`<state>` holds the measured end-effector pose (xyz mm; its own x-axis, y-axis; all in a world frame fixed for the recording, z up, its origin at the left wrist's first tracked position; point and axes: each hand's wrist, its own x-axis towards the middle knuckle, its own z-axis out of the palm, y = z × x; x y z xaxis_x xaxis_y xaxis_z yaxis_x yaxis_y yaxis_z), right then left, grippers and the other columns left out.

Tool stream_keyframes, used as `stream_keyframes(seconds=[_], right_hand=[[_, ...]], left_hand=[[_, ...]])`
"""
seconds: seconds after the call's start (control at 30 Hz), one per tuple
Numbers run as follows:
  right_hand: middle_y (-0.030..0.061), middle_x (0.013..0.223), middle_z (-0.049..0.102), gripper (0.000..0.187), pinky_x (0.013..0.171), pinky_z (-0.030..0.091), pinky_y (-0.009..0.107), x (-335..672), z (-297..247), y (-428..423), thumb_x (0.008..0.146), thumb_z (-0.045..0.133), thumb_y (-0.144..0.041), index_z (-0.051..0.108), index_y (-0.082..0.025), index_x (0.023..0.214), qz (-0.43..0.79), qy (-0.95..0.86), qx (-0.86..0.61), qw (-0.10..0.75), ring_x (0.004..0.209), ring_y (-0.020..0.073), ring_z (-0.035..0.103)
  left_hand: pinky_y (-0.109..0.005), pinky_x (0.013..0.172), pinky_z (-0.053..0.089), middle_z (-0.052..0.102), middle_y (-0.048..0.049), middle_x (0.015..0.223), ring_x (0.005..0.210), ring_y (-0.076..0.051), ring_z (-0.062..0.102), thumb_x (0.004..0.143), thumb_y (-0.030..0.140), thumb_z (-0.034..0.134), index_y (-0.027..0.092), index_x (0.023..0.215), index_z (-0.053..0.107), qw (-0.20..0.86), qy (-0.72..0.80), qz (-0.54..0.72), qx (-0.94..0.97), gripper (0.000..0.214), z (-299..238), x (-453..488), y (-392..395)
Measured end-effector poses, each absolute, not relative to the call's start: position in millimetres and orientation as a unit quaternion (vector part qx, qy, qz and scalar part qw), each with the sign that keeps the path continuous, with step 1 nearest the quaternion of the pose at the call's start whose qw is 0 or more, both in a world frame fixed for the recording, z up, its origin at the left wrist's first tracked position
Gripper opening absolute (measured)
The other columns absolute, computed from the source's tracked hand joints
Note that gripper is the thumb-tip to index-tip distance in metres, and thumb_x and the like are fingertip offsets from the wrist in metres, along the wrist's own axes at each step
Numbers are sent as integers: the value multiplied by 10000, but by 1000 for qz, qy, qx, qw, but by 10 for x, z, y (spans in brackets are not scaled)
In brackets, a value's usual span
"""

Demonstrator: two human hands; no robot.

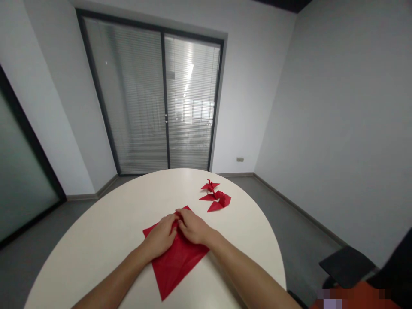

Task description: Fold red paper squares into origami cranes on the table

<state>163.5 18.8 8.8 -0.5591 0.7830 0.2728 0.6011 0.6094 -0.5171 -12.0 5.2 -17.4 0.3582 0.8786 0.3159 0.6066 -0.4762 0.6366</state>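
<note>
A square sheet of red origami paper (180,264) lies on the round table with one corner towards me. Faint crease lines run across its near half. My left hand (162,235) rests on the paper's left side, fingers bent together at its far part. From the right, my right hand (193,225) meets it, its fingertips closed on the paper close to the left fingertips. The bit of paper between the fingers is mostly hidden. Beyond my right hand sit folded red paper cranes, a smaller one (210,186) behind and a red folded piece (222,200) in front.
The cream round table (109,240) fills the foreground, its curved edge dropping off at both sides. At the lower right stands a black chair (347,266), with something orange-red beside it. A glass partition with blinds (138,103) is behind the table.
</note>
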Motion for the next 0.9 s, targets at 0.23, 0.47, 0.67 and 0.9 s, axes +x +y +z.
stream_keyframes(seconds=[0.23,0.47,0.67,0.9], right_hand=[[160,1577,310,631,1205,168,520,1601,-193,220,992,334,-425,326,-73,1516,140,-842,-496,160,1475,336,225],[135,1603,250,643,1187,153,529,1609,-238,327,963,395,-474,341,-166,1525,106,-817,-549,140,1493,343,156],[159,1595,257,675,1205,144,480,1736,-189,439,989,316,-512,335,-91,1517,120,-832,-526,129,1495,297,177],[163,1577,306,593,1204,165,485,1679,-148,345,988,361,-408,383,-104,1497,102,-861,-474,151,1484,296,220]], left_hand=[[-481,1184,280,428,-161,1521,1424,-275,378,924,229,379,111,1418,485,84,522,233,816,519,-437,-282,247],[-517,1195,207,365,-141,1556,1464,-303,288,956,412,397,164,1456,461,88,511,197,832,561,-517,-251,172],[-532,1195,174,372,-134,1554,1479,-323,238,942,493,425,190,1463,455,98,509,177,837,603,-441,-322,196],[-546,1178,206,363,-180,1548,1466,-341,267,932,371,426,112,1447,463,54,575,185,796,578,-440,-361,280]])
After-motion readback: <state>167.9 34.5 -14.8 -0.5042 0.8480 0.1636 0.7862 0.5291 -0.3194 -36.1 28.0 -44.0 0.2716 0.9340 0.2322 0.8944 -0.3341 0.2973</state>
